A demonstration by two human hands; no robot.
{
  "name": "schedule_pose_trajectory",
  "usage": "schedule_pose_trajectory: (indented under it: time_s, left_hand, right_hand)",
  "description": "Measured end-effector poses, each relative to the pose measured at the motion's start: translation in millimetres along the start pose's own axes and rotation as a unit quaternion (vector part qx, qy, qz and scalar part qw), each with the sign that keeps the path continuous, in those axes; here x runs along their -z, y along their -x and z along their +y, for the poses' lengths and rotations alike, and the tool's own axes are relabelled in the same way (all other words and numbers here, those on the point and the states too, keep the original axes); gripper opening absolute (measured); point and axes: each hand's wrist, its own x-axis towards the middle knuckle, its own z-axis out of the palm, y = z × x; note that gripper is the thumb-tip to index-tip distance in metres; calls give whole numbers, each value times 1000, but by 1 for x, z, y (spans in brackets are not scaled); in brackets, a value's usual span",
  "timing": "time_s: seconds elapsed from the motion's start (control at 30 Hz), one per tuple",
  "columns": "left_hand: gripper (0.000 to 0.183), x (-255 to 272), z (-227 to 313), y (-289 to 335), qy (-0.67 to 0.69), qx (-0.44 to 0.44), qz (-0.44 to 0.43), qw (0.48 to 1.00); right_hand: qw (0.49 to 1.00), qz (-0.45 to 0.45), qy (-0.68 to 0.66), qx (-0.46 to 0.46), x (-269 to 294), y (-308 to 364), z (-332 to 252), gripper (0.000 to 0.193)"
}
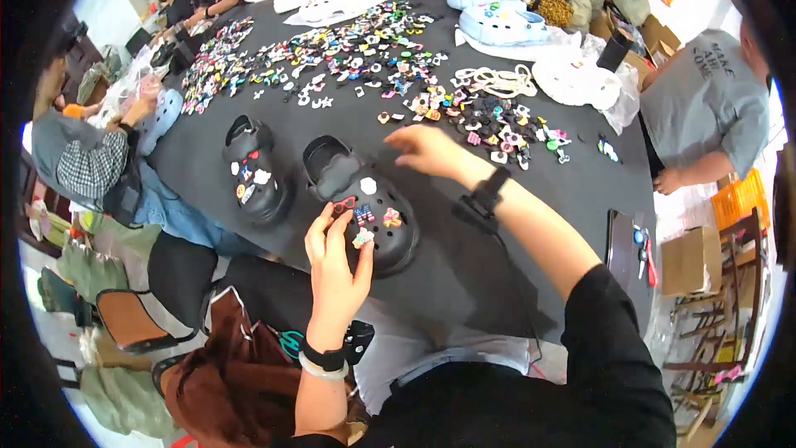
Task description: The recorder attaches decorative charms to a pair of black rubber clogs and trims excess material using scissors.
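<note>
Two black clogs stand on the dark table before me. On the right-hand clog (pixel 396 236), my left hand (pixel 336 261) rests with its fingers curled over the near left side of the upper. By those fingertips sit a red glasses-shaped charm (pixel 345 204) and a pale multicoloured charm (pixel 363 238); a white charm (pixel 368 187) and others dot the upper too. The left-hand clog (pixel 264 195) carries several charms and stands untouched. My right hand (pixel 431 152) hangs beyond the right-hand clog, fingers apart and holding nothing that I can see, near the loose charms (pixel 497 124).
A wide scatter of charms (pixel 332 54) covers the far table. Pale blue clogs (pixel 502 23), white clogs (pixel 572 83) and white straps (pixel 497 80) lie farther back. Scissors (pixel 647 257) lie at the right edge. Other people sit around the table; one person (pixel 705 108) stands at right.
</note>
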Motion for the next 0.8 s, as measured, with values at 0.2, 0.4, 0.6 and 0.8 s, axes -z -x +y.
schedule_pose_trajectory:
  time_s: [0.2, 0.4, 0.6, 0.8]
  left_hand:
    - [47, -3, -2, 5, -10, 4, -25, 1000]
    - [48, -6, -5, 7, 43, 32, -23, 998]
    - [47, -4, -6, 7, 44, 37, -20, 998]
    - [47, -5, -9, 5, 5, 12, -11, 1000]
  right_hand:
    - [997, -59, 29, 47, -27, -19, -8, 34]
    - [904, -33, -400, -148, 9, 16, -16, 27]
    - [820, -50, -552, -142, 35, 75, -70, 31]
    - [792, -70, -591, -133, 29, 101, -94, 33]
